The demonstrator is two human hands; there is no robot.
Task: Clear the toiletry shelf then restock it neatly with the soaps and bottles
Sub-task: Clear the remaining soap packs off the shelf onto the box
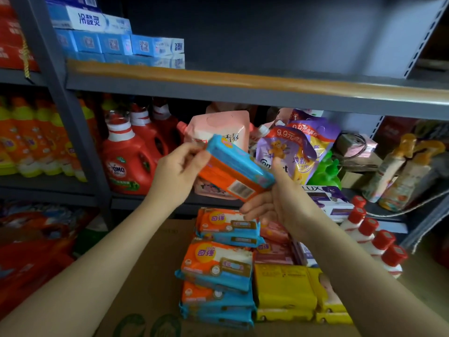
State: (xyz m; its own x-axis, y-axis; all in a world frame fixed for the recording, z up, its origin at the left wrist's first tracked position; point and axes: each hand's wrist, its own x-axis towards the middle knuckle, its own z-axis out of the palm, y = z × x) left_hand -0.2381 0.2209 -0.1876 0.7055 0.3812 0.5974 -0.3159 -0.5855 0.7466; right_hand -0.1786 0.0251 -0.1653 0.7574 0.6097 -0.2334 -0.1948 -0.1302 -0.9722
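Two hands hold one orange-and-blue soap pack [237,171] tilted before the shelf: left hand [179,176] pinches its upper end, right hand [279,203] grips its lower end. Below, matching soap packs [223,261] sit stacked on a cardboard box [145,276], beside yellow packs [284,288].

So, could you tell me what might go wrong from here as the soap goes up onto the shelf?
1. The soap pack is tilted and held only at its ends by the left hand and right hand; it could slip.
2. The soap stack on the cardboard box looks uneven and might topple if bumped.
3. The red-capped bottles stand close beside the right forearm and could be knocked.
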